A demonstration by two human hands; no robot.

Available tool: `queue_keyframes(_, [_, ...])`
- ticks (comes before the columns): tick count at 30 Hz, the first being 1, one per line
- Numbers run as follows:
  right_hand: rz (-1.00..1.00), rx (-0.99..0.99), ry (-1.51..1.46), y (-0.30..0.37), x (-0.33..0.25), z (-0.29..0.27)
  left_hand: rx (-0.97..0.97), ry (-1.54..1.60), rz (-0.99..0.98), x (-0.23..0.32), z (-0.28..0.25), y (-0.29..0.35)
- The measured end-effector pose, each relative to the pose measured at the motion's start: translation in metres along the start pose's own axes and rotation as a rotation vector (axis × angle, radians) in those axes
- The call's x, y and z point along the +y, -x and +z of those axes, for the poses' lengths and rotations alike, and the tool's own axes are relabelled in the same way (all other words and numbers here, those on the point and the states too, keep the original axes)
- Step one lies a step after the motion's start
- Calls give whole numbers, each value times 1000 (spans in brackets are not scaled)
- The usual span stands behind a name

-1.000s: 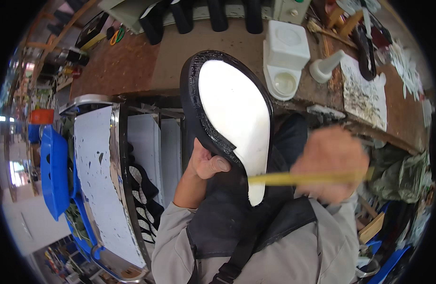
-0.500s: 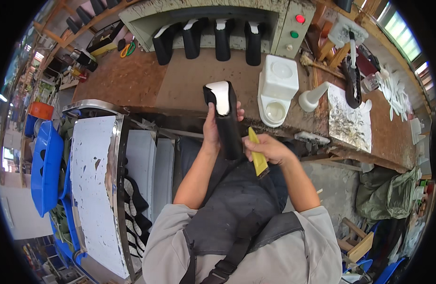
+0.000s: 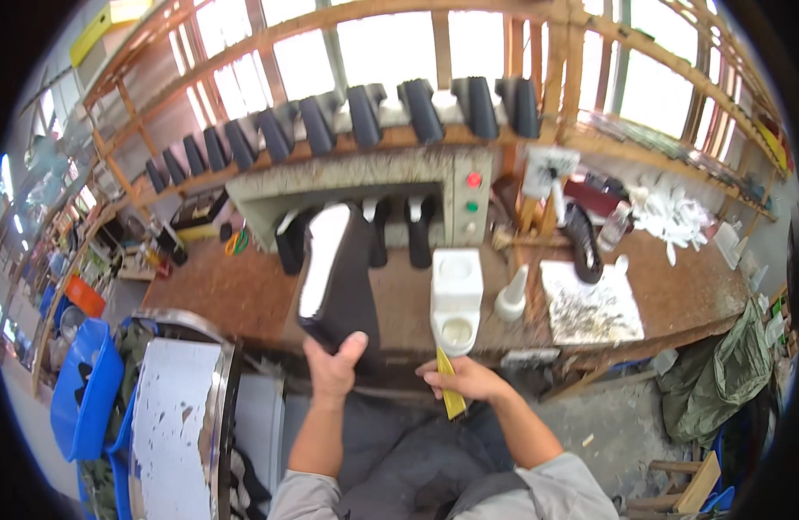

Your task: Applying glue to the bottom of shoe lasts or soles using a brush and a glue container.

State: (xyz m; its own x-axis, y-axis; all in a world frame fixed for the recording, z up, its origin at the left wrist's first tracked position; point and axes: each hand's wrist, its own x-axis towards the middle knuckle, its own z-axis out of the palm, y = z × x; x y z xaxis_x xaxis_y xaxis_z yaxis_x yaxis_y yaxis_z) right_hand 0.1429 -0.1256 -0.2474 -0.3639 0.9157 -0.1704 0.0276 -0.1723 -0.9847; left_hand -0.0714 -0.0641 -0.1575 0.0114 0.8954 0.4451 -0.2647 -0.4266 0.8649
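My left hand [image 3: 332, 368] grips a black boot [image 3: 346, 282] near its lower end and holds it up over the bench, tilted, with its long white underside showing. The thumb presses on the near side; the other fingers are partly hidden. In my closed right hand [image 3: 476, 381] is a flat yellow tool with a dark end [image 3: 452, 397], possibly a brush. This hand is just in front of the bench edge, below a white two-part container [image 3: 457, 286] with an open cup at its near end. A white bottle with a pointed spout [image 3: 511, 296] stands right of the container.
Behind the raised boot, a grey-green cabinet [image 3: 339, 169] with red and green buttons has more black boots inside. Several boots line the wooden shelf [image 3: 538, 130] above. A stained white sheet [image 3: 590, 303] lies on the bench [image 3: 694, 295] at right. A white-topped rack [image 3: 176, 416] stands left.
The view has tilted up toward the shelf and windows. My left hand has raised the boot from lap level and carried it forward over the bench. The yellow tool stays in my right hand.
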Motion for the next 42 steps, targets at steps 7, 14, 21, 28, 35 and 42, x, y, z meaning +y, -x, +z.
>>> queue_keyframes(7, [-175, 254, -29, 41, -17, -44, -310, 112, 275, 132, 112, -183])
queue_keyframes(14, [-56, 432, -68, 59, -99, -90, -255, -223, 237, 178, 278, -366])
queue_keyframes(21, [-116, 583, -19, 92, -181, -114, -328, -469, 4, 159, 360, -458])
queue_keyframes(28, [-45, 600, -39, 92, -209, -110, -285, -613, 101, 151, 341, -455])
queue_keyframes(35, [-5, 711, -139, 22, -180, -112, -68, -99, 570, 105, 183, -238])
queue_keyframes(42, [-173, 598, -364, -82, -93, -62, 513, -580, -502, -81, -60, 38])
